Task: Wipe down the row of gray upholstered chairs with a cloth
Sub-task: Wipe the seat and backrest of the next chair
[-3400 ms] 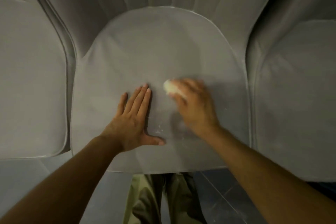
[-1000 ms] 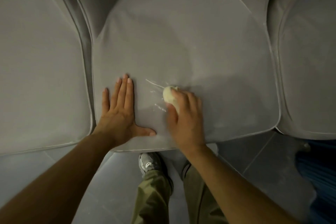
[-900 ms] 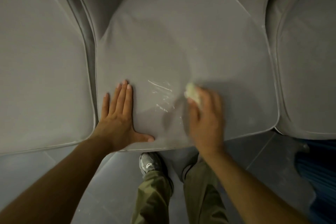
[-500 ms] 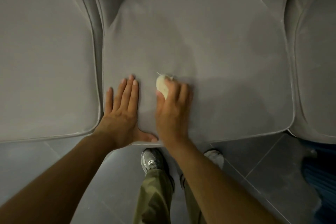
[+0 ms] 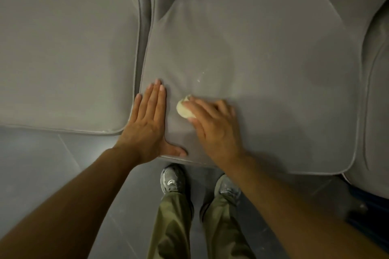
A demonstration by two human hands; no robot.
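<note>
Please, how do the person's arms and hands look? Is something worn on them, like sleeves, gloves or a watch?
Both are bare. No sleeve shows on the left forearm or the right forearm. The left hand and the right hand wear no glove; no ring, watch or bracelet shows. The visible fingernails are short.

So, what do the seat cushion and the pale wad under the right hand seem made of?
The seat cushion: likely woven upholstery fabric, gray, matte, with a piped edge. The wad: probably soft cloth, cream, crumpled; paper cannot be excluded.
</note>
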